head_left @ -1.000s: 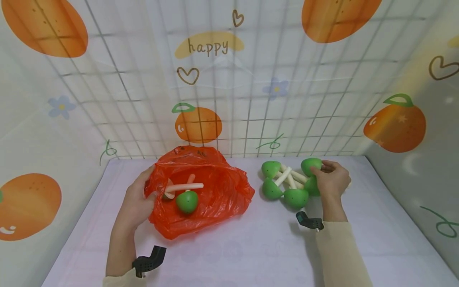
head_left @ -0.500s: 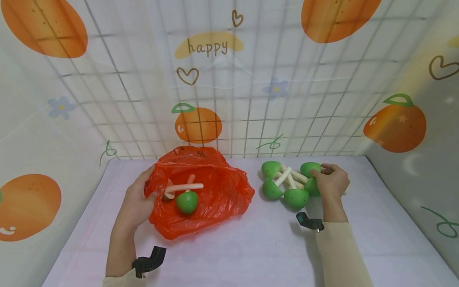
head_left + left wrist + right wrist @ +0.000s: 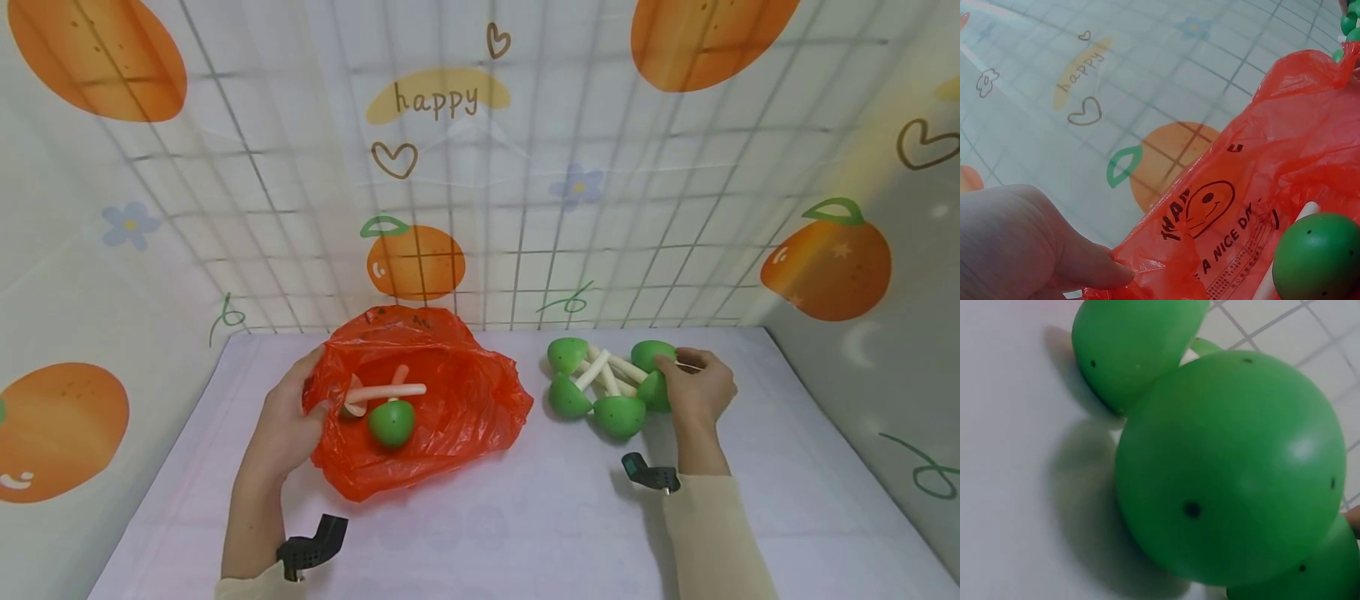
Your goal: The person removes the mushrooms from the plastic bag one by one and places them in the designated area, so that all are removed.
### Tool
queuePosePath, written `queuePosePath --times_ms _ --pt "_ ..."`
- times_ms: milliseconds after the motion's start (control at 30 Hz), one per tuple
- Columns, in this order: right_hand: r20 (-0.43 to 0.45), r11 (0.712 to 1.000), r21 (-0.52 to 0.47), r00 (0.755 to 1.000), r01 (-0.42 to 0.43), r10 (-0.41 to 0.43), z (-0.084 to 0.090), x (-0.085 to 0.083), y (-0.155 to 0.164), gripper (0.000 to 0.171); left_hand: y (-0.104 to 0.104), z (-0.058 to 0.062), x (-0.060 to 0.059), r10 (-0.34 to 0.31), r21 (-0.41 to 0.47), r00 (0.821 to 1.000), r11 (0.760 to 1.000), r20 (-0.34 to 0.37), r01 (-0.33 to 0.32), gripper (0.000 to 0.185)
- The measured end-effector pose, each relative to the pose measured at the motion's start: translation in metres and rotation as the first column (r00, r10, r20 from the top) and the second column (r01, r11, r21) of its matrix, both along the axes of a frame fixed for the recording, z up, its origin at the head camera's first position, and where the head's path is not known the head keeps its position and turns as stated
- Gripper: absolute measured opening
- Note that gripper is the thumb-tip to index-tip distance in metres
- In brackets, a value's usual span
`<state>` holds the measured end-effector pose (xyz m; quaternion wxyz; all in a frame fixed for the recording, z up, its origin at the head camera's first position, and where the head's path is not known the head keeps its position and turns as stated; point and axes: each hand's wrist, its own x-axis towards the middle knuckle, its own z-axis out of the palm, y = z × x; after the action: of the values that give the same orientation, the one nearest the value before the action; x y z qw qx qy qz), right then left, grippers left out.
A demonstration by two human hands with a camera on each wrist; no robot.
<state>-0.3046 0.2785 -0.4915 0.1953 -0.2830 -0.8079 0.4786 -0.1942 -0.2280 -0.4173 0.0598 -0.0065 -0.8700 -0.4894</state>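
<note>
My left hand (image 3: 281,421) grips the left edge of a red plastic bag (image 3: 480,417), its mouth facing me. Inside the bag lie a toy mushroom with a green cap (image 3: 392,423) and another with a long pale stem (image 3: 390,390). In the left wrist view the thumb presses on the bag's film (image 3: 1166,269). On the right, my right hand (image 3: 699,387) pinches a green-capped toy mushroom (image 3: 652,353) at the back of a cluster, thumb at the cap. Its other fingers are partly hidden. A large dotted green cap (image 3: 1229,469) fills the right wrist view.
Several more green-capped mushrooms (image 3: 618,415) lie with their pale stems crossed toward the middle. They rest on a pale lilac table (image 3: 487,533). A wall cloth (image 3: 480,183) with a printed grid and oranges stands behind, with printed side walls left and right.
The right hand has lowered the mushroom's cap slightly onto the cluster, then shifted a little right with it. The left hand and the bag have stayed put.
</note>
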Motion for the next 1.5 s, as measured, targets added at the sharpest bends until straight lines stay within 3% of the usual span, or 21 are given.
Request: queuePosePath --times_ms 433,767,1033,1233,1400,1500 --pt "-0.064 0.998 0.038 0.997 0.042 -0.04 -0.01 0.001 0.001 0.041 0.0 -0.001 -0.001 -0.004 -0.006 1.0 1.0 -0.005 0.004 0.076" --pt "-0.086 0.998 0.041 0.995 0.048 -0.044 0.0 0.005 -0.002 0.041 0.001 0.001 -0.001 -0.001 -0.013 1.0 1.0 -0.004 0.001 0.076" --pt "-0.212 0.988 0.127 0.976 0.087 -0.059 0.007 0.011 -0.005 0.037 0.002 0.0 -0.001 -0.008 -0.007 1.0 1.0 -0.009 0.008 0.078" --pt "-0.297 0.987 0.153 0.955 0.055 -0.007 0.024 0.016 -0.017 0.035 0.002 -0.001 -0.002 -0.007 -0.014 1.0 1.0 -0.015 0.007 0.078" --pt "-0.302 0.99 0.136 0.951 -0.025 0.066 0.038 0.02 -0.031 0.036 0.002 -0.001 -0.002 -0.005 -0.017 1.0 1.0 -0.014 0.005 0.078" --pt "-0.324 0.984 0.157 0.937 -0.084 0.131 0.045 0.024 -0.043 0.036 0.003 -0.001 -0.002 -0.006 -0.02 1.0 1.0 -0.016 0.006 0.077"
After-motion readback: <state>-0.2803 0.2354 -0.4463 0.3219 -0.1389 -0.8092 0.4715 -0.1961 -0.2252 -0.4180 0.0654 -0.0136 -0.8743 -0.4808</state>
